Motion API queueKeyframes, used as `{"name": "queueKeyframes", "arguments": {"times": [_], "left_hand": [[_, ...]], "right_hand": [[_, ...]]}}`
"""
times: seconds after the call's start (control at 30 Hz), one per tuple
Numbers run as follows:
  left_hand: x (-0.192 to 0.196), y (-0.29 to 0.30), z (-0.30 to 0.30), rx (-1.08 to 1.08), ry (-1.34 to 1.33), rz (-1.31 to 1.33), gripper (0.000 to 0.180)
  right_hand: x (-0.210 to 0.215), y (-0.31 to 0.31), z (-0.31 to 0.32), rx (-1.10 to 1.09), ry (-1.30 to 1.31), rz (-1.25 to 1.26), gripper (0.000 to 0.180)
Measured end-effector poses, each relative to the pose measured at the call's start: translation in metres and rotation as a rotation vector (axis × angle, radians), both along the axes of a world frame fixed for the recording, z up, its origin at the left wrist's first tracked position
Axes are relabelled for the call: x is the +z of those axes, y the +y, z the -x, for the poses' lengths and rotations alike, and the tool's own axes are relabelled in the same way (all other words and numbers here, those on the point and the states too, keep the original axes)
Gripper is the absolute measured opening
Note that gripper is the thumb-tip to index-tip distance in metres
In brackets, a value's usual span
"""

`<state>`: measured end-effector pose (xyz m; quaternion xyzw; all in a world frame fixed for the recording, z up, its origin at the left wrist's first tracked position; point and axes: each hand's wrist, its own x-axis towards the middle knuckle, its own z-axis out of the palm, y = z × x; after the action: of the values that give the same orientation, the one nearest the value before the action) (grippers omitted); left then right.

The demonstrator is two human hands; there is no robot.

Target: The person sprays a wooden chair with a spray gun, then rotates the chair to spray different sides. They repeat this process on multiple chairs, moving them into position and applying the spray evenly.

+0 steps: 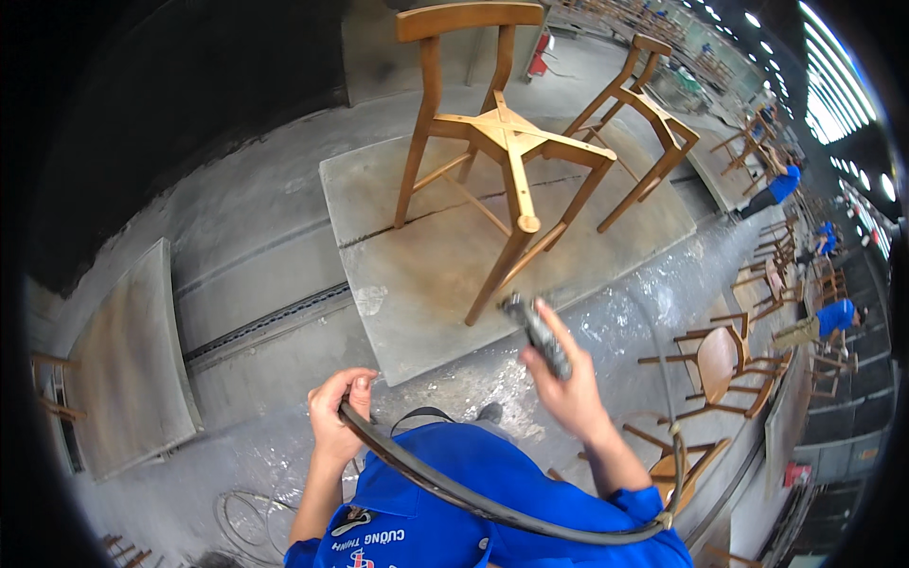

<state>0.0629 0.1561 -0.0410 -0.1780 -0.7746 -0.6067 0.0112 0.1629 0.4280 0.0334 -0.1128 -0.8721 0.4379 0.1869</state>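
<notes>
My left hand [333, 412] is closed around a dark hose [473, 497], which curves across the front of my body and round to my right side. In my right hand [573, 402] is a dark spray gun [543, 338], its head pointed away from me toward the wooden chair frame [502, 142]. That frame stands upright on a stained grey board [379, 293], with bare cross braces where a seat would be. The gun appears apart from the nearest chair leg. Close behind, to the right, stands a second chair frame [653, 109].
Another board [128, 369] lies at the left, with a chain track [265, 327] running between the boards. Several chairs, one a chair with a pale seat [720, 364], line the right side. Workers in blue shirts [784, 185] stand farther off. Coiled hose [248, 521] rests on the floor.
</notes>
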Motion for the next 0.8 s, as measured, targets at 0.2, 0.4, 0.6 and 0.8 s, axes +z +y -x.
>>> {"name": "queueKeyframes", "arguments": {"times": [0.2,0.4,0.6,0.8], "left_hand": [[-0.038,-0.13,0.051,0.071,-0.037,-0.062,0.027],[-0.051,-0.208,0.072,0.068,-0.145,0.016,0.014],[-0.058,-0.231,0.083,0.091,-0.191,0.084,0.017],[-0.058,-0.25,0.085,0.244,-0.172,0.028,0.024]], "right_hand": [[0.01,-0.054,0.118,-0.246,-0.184,-0.113,0.054],[-0.002,-0.091,0.122,-0.374,-0.161,-0.124,0.052],[-0.018,-0.146,0.121,-0.233,-0.111,0.244,0.056],[-0.06,-0.182,0.166,-0.001,-0.306,0.524,0.056]]}}
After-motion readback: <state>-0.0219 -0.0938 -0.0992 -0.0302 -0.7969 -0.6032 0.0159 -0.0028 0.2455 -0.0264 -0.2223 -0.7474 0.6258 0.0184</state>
